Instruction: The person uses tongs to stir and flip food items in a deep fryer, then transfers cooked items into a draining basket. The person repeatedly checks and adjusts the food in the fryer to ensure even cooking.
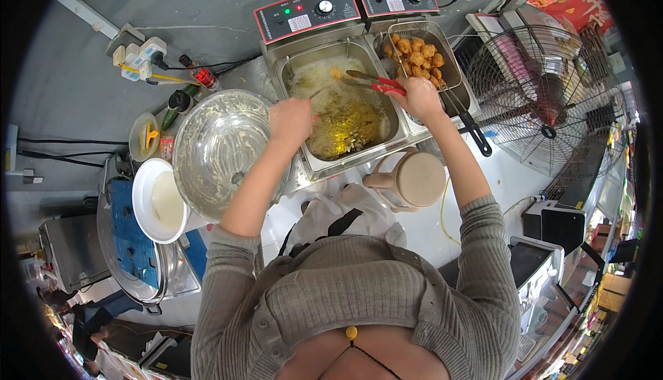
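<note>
My right hand (420, 97) grips red-handled tongs (386, 84) over the left well of the electric deep fryer (396, 141). At the tips of the tongs is a golden fried ball (335, 72), just above or at the surface of the foaming oil (352, 115). My left hand (291, 123) is closed near the left rim of the same well, around a thin tool (320, 91) that is mostly hidden; a bit of red shows beside the fingers. To the right, a wire fry basket (451, 64) with a black handle holds several browned balls (418, 54).
Left of the fryer stands a large metal bowl (222, 141) smeared with batter. Beside it is a white bowl (168, 201) of pale liquid. A beige lidded container (420, 179) stands below the fryer's front edge. A wire-caged fan (544, 100) stands at right. Control panels (308, 13) rise behind the wells.
</note>
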`<state>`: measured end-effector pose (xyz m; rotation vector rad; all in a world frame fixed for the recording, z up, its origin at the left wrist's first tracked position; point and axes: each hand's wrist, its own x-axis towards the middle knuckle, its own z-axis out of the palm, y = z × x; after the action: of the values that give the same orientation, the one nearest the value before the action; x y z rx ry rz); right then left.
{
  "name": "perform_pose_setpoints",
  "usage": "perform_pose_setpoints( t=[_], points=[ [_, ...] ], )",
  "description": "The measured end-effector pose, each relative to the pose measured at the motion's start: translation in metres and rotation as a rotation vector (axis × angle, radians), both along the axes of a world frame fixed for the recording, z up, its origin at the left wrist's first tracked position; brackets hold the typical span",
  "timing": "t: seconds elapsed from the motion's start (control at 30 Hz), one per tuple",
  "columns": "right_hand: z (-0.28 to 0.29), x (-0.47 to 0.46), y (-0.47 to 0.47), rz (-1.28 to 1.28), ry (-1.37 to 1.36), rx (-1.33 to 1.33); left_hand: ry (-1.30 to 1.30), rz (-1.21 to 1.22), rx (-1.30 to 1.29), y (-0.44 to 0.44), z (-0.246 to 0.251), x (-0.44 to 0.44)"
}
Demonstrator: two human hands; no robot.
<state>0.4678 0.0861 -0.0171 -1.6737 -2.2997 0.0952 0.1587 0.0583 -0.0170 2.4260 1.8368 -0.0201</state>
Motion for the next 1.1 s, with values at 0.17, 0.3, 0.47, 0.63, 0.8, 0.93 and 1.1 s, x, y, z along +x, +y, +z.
perform_pose_setpoints(
  t=[0.17,0.3,0.47,0.63,0.8,0.93,1.1],
  points=[
    [0.005,0.000,-0.005,0.023,-0.063,-0.029,0.093,-0.071,0.184,0.037,-0.002,0.007],
    [0.005,-0.001,-0.006,0.049,-0.156,-0.042,0.143,-0.220,0.296,0.067,-0.007,0.018],
    [-0.004,-0.002,-0.005,0.115,-0.273,-0.024,0.227,-0.328,0.273,0.075,-0.008,0.023],
    [-0.010,-0.007,0.001,0.194,-0.289,0.024,0.177,-0.320,0.261,0.061,-0.002,0.020],
    [-0.007,-0.021,-0.006,0.110,-0.255,-0.019,0.121,-0.201,0.212,0.041,0.008,0.010],
    [-0.007,-0.024,-0.016,0.066,-0.201,-0.032,0.030,-0.064,0.166,0.017,0.012,0.001],
    [-0.012,-0.014,-0.029,0.045,-0.151,-0.034,-0.008,0.009,0.056,-0.012,0.008,-0.010]
  ],
)
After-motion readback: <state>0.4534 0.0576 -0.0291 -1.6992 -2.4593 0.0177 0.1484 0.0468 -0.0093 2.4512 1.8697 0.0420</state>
